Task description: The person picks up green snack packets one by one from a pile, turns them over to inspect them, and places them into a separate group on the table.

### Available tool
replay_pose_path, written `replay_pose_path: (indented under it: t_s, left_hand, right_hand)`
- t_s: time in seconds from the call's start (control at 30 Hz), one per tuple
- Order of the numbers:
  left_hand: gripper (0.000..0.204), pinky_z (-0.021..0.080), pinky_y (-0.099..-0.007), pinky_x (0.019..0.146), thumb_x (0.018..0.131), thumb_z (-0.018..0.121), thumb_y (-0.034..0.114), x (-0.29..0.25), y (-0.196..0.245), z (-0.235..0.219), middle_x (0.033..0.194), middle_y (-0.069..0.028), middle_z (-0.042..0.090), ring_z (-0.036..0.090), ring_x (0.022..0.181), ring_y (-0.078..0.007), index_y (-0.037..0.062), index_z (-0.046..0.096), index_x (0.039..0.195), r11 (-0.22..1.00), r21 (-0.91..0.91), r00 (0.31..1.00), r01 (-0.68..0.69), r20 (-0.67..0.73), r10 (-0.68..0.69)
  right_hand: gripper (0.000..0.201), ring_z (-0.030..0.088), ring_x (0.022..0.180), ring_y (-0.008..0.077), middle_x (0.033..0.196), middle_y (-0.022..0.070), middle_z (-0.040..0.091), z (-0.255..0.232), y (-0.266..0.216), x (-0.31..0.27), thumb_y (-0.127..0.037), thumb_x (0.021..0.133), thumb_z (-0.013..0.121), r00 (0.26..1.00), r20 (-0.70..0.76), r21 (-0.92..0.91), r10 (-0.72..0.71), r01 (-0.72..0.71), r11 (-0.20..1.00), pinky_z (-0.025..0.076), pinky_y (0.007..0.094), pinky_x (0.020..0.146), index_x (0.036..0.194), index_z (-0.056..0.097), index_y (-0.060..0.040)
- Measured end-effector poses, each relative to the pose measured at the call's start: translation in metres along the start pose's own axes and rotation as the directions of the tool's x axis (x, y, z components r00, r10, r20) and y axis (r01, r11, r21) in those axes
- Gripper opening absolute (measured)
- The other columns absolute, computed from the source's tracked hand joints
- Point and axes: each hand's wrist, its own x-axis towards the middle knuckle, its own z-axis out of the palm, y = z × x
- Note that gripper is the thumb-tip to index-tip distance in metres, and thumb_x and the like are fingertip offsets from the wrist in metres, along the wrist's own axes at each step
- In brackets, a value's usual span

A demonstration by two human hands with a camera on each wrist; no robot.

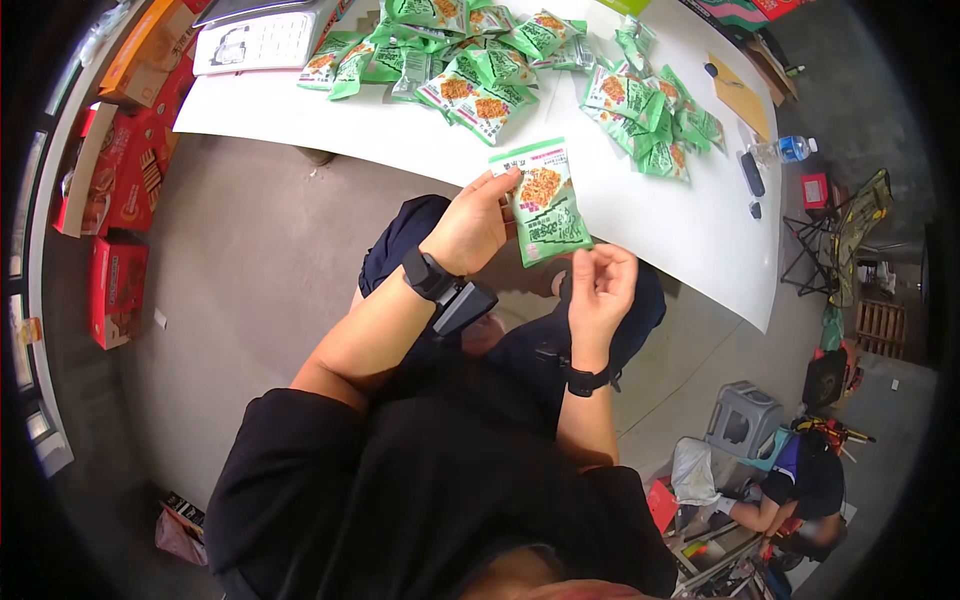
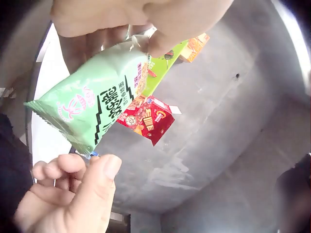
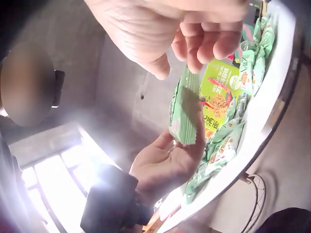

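A green snack packet [image 1: 543, 200] with a noodle picture is held over the table's front edge by my left hand [image 1: 470, 230], whose thumb lies on its printed face. In the left wrist view the packet [image 2: 92, 99] hangs tilted below the left fingers. My right hand [image 1: 603, 290] is beside the packet's lower corner, fingers loosely bent. A gap shows between its thumb and fingers in the right wrist view, where the hand [image 3: 160, 34] is above the packet [image 3: 186, 109]; whether a fingertip touches it, I cannot tell.
Similar packets lie in a large pile [image 1: 480, 80] and a smaller pile [image 1: 650, 115] on the white table [image 1: 690, 225]. A white device [image 1: 255, 45] stands back left. A phone-like black object [image 1: 752, 174] and a bottle [image 1: 797, 149] are at right. Red boxes [image 1: 118, 290] stand left.
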Motion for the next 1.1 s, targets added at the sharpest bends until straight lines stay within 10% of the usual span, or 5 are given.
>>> replay_pose_path:
  t_s: [0.23, 1.1]
  left_hand:
    - [0.032, 0.047, -0.0348, 0.094, 0.100, 0.046, 0.022, -0.023, -0.001, 0.018, 0.120, -0.0079, 0.061, 0.060, 0.109, -0.0179, 0.0001, 0.051, 0.123, 0.998, 0.055, 0.999, -0.029, 0.040, 0.027]
    - [0.038, 0.050, -0.0353, 0.092, 0.102, 0.041, 0.028, -0.029, -0.002, 0.017, 0.118, -0.0107, 0.062, 0.062, 0.106, -0.0193, -0.0018, 0.051, 0.123, 0.991, 0.109, 0.996, -0.082, 0.029, 0.079]
  right_hand:
    - [0.019, 0.050, 0.064, 0.0032, 0.072, -0.0030, 0.056, -0.010, -0.011, -0.002, -0.019, 0.093, 0.066, 0.955, 0.180, 0.206, 0.236, -0.272, 0.940, 0.041, 0.0180, 0.061, 0.089, 0.058, -0.0024]
    - [0.025, 0.048, 0.062, 0.0033, 0.074, -0.0039, 0.056, -0.008, -0.019, -0.016, -0.026, 0.096, 0.061, 0.952, 0.228, 0.537, 0.202, -0.296, 0.790, 0.040, 0.0186, 0.057, 0.080, 0.051, -0.0087]
